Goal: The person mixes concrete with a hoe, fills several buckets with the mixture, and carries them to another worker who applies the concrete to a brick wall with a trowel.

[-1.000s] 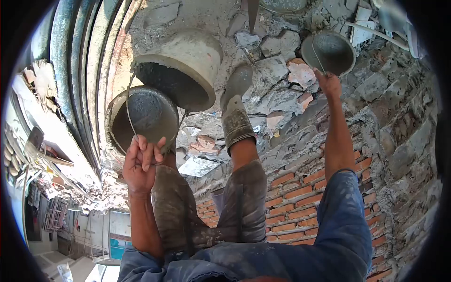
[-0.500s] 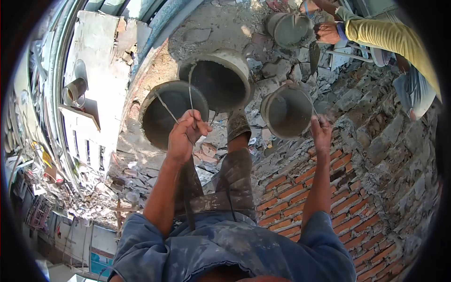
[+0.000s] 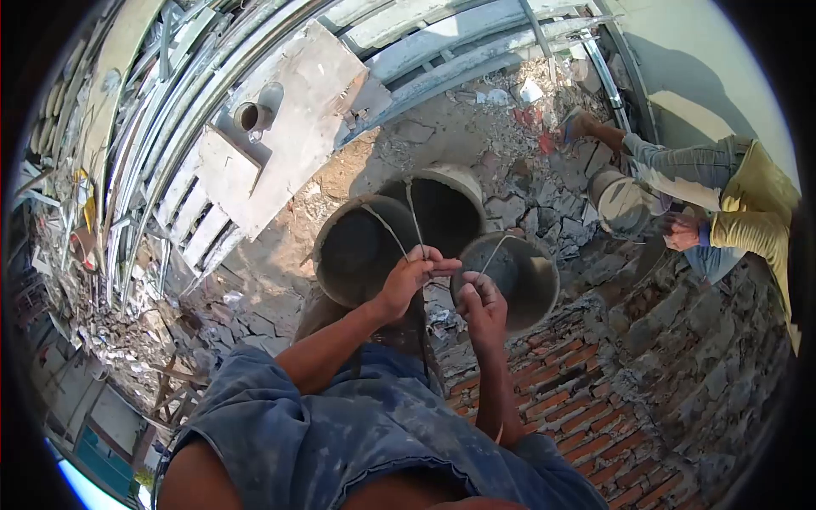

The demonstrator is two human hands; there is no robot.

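My left hand is closed around the thin handles of two buckets: the left bucket and the back bucket, whose rims meet. One pale handle rises from the left bucket, and another handle crosses in front of the back one. Close beside it, my right hand grips the thin handle of the right bucket. That bucket's inside is grey and partly sunlit. Shade darkens the insides of the other two.
At right, a person in a yellow sleeve has a hand near another bucket. Exposed bricks and rough rubble lie at lower right. Boards and long metal lengths are stacked at upper left and top.
My view has turned to the right. The right bucket and my right hand have come closer to my left hand. The other person's hand has moved off that person's bucket rim.
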